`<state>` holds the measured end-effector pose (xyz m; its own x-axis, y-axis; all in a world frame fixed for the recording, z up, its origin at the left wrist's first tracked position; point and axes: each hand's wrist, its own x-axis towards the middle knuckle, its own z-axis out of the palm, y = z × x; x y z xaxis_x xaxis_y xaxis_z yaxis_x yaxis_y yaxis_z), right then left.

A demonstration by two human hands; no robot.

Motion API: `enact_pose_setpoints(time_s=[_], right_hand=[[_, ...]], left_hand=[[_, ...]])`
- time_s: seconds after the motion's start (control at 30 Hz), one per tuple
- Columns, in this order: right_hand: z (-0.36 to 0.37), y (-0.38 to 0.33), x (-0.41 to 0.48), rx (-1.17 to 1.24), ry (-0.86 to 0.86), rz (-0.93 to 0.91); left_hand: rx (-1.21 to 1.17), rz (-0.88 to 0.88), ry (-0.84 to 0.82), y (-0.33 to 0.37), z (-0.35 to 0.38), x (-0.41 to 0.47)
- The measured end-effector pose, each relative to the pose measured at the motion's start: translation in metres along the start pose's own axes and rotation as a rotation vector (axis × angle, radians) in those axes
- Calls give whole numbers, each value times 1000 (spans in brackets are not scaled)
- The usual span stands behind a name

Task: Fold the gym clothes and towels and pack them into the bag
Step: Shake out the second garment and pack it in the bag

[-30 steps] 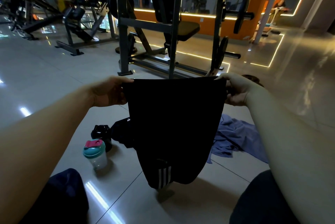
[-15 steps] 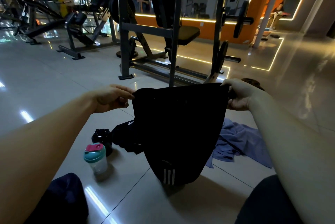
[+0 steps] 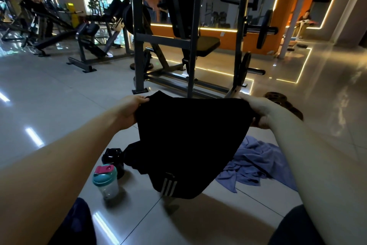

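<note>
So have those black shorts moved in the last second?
Yes. The black shorts moved: their striped hem drifted left and up the frame, from below the teal-lidded bottle to level with it.

Both arms are extended forward with bare forearms, elbows out of view. Left hand [image 3: 130, 110]: fingers [image 3: 140, 98] curled over one top corner of the black shorts [image 3: 188, 135], the lower part of the hand behind the cloth edge, wrist roughly straight. Right hand [image 3: 261, 112]: thumb on top, remaining fingers curled under the opposite top corner, wrist slightly bent inward. The hands are level with each other and well apart. The cloth spans between the two sets of fingers and hangs below them. Fingertips on both sides are partly hidden by fabric.
</note>
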<state>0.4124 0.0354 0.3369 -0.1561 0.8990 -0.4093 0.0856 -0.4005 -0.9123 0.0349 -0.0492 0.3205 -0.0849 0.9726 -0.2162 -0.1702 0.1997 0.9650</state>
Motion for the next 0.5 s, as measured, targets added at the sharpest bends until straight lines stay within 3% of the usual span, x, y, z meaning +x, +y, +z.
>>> enact_pose_setpoints(time_s=[0.13,0.33,0.5], right_hand=[[7,-3,-4,43,23,-9],[9,-6,-6,97,50,26],[6,-6,-7,90,-7,23]], left_hand=[[-84,-27,36,7,9,0],[105,27,-259,8,8,-11],[109,70,-73,6,2,0]])
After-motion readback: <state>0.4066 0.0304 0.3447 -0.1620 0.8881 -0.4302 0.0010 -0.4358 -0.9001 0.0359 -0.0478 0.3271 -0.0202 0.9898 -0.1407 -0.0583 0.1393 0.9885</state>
